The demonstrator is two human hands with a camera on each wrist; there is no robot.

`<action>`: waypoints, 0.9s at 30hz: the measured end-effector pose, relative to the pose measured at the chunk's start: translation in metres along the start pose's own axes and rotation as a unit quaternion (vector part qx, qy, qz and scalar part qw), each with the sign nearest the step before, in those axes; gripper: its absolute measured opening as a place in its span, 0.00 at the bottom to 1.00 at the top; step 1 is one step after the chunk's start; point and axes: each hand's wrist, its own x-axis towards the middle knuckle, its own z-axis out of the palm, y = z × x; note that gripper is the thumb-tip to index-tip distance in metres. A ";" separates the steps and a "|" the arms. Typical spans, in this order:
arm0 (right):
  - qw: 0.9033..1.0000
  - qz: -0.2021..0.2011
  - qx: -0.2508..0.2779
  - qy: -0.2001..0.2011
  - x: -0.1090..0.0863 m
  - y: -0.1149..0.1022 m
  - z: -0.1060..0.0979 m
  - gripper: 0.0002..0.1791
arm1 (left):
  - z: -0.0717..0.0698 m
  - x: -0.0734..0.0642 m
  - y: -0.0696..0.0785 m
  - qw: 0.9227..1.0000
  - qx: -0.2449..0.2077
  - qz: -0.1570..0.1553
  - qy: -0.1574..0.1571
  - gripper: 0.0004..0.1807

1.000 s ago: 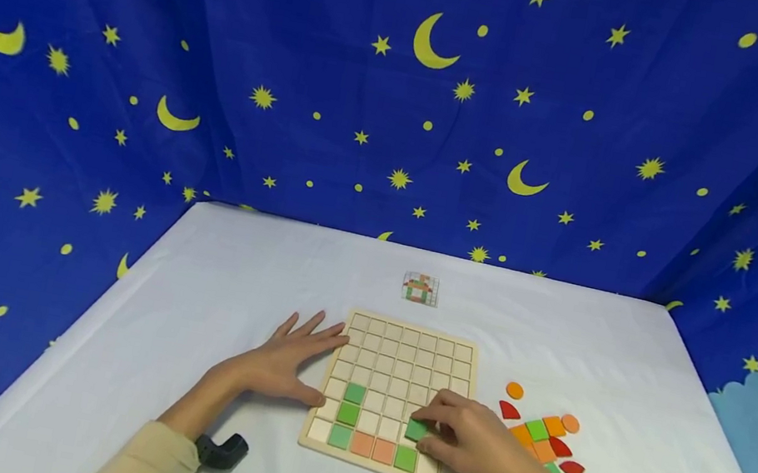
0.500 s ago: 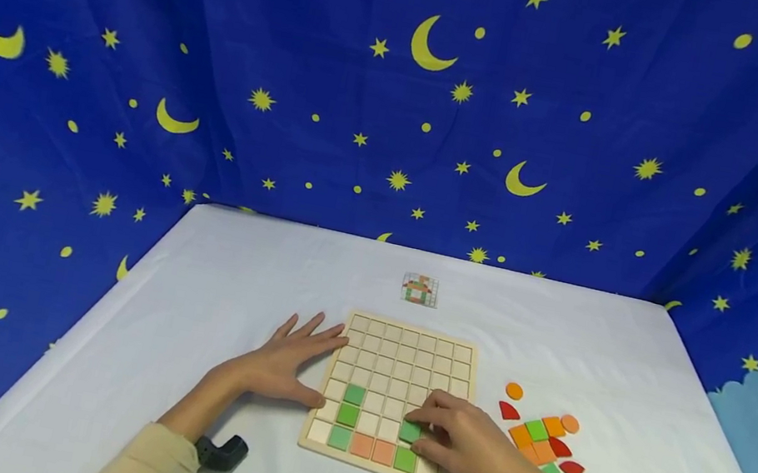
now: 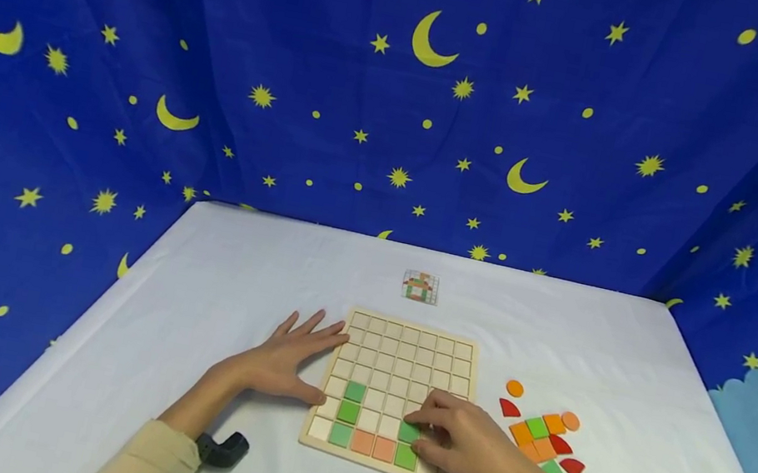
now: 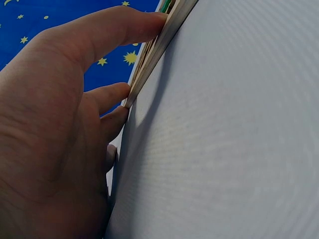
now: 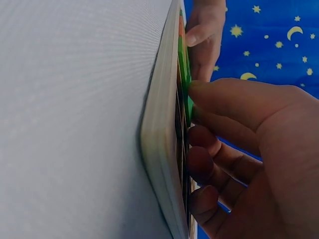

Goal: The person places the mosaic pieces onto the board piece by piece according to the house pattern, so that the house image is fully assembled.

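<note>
A wooden grid board (image 3: pixel 397 350) lies on the white table. My left hand (image 3: pixel 280 363) has its fingers spread, with the fingertips and thumb against the board's left edge; the left wrist view shows the thumb (image 4: pixel 144 26) right at that edge. My right hand (image 3: pixel 464 442) pinches a green square tile (image 3: pixel 409 432) down at a cell of the second row from the front, directly behind a light green tile (image 3: pixel 406 456). Two salmon tiles (image 3: pixel 362 442) and several green tiles (image 3: pixel 349 411) sit in other cells. The right hand covers the board's front right cells.
Right of the board lie loose pieces: an orange disc (image 3: pixel 514 388), red quarter-circles (image 3: pixel 570 469), orange squares (image 3: pixel 521 434) and green squares (image 3: pixel 536 427). Behind the board is a small pattern card (image 3: pixel 420 287). A blue star-patterned curtain (image 3: pixel 346 78) stands behind the table.
My right hand has shifted slightly left with the green square tile, which now lies lined up behind the light green one. My left hand has stayed at the board's edge.
</note>
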 end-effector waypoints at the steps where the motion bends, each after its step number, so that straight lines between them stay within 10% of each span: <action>1: 1.000 0.000 -0.002 0.001 0.000 0.000 0.000 0.13 | 0.000 0.000 0.000 1.000 0.000 0.000 0.000 0.54; 27: 0.999 0.015 0.000 0.042 -0.012 0.011 -0.014 0.13 | 0.001 0.000 -0.002 1.000 0.008 -0.001 0.003 0.54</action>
